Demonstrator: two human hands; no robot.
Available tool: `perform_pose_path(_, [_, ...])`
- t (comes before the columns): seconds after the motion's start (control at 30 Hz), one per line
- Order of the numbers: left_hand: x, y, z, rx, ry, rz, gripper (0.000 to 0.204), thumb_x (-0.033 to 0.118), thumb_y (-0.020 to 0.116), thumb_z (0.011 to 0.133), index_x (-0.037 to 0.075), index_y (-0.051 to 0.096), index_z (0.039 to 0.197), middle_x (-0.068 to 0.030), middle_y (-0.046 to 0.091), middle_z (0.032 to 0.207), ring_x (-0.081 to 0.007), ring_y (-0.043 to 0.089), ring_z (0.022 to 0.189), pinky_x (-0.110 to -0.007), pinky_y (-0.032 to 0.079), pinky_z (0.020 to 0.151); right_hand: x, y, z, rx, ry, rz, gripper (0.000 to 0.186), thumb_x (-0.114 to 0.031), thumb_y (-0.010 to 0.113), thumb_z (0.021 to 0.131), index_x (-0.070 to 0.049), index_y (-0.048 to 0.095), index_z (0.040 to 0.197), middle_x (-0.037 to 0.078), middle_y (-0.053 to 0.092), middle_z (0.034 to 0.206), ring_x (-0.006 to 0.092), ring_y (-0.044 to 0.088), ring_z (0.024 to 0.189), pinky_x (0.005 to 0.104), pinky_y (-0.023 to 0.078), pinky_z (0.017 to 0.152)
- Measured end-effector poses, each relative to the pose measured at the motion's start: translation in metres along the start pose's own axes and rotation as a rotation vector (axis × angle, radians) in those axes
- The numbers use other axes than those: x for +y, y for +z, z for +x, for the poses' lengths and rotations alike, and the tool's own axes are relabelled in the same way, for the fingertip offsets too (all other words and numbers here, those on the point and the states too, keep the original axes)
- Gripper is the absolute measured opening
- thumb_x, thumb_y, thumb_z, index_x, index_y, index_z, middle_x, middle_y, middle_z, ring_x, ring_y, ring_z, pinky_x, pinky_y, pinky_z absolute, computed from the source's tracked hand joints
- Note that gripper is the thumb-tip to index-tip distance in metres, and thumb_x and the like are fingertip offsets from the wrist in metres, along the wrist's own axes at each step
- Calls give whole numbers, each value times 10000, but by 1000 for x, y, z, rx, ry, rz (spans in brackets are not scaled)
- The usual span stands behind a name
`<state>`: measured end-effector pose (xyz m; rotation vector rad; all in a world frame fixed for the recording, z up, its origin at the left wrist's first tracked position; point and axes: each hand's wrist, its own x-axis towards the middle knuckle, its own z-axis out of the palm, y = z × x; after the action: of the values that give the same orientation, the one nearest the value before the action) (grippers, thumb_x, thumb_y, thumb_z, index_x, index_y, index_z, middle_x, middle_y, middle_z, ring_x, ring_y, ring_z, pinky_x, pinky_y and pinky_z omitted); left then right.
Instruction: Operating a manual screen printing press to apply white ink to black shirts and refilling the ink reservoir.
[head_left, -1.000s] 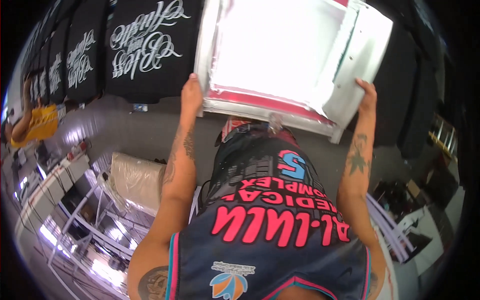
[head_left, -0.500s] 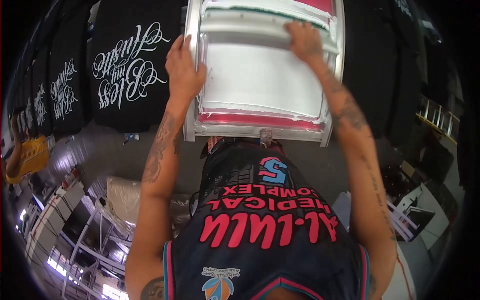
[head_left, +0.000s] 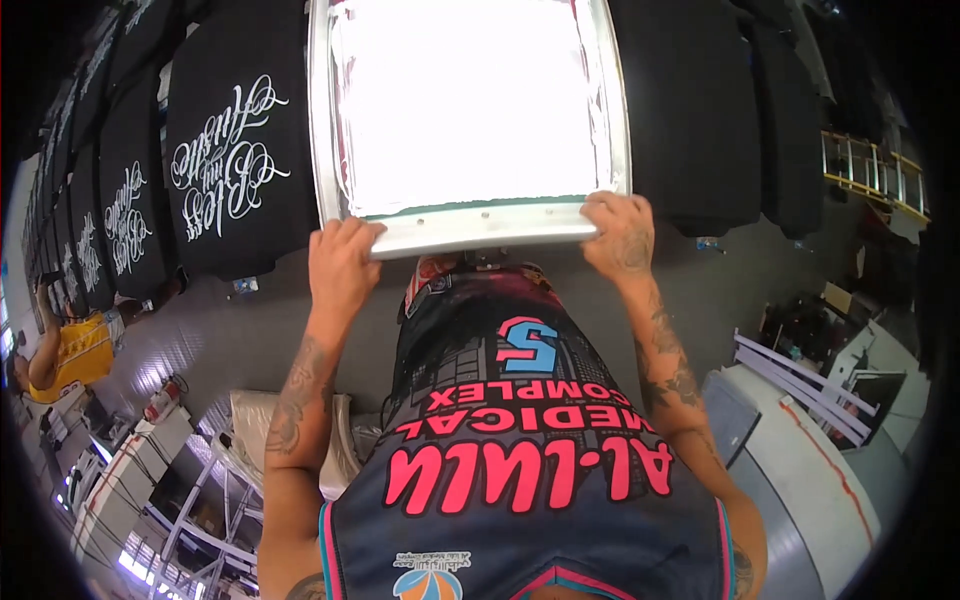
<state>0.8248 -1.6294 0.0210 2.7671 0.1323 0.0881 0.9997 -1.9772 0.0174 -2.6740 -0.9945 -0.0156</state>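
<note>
A screen-printing frame (head_left: 618, 110) with metal rails lies in front of me. Inside it the mesh (head_left: 465, 110) looks bright white, with white ink smeared along both inner sides. Across its near end lies a wide squeegee (head_left: 485, 230) with a metal handle and a green blade edge. My left hand (head_left: 343, 265) is closed round the squeegee's left end. At the other end my right hand (head_left: 620, 238) grips it, fingers curled over the handle. What lies under the frame is hidden.
Left of the frame, a black shirt (head_left: 285, 205) with white script lies flat, with more printed shirts beyond. Another black shirt (head_left: 685, 130) lies to the right. A person in yellow (head_left: 85, 350) is at far left. A yellow ladder (head_left: 875, 175) lies at far right.
The squeegee has come from the frame's far end to its near end. My left hand has left the frame's left rail and now holds the squeegee along with my right.
</note>
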Motion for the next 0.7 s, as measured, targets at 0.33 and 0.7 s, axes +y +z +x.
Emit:
perform_pose_path(0.33, [-17, 21, 74, -75, -205, 191, 233, 23, 685, 658, 85, 662, 882, -64, 653, 964, -331, 609, 942, -449, 585, 721, 24, 28, 50, 13, 36, -67, 144, -137, 619, 531, -118, 577, 668, 80, 615, 728, 313, 621, 686, 446, 441, 580])
perform_pose_path(0.7, [-112, -10, 299, -140, -136, 329, 237, 197, 655, 804, 57, 752, 969, -196, 726, 953, -373, 712, 918, -470, 584, 813, 78, 19, 313, -205, -5, -144, 344, -357, 641, 718, -105, 759, 921, 135, 745, 892, 358, 720, 841, 460, 582, 793])
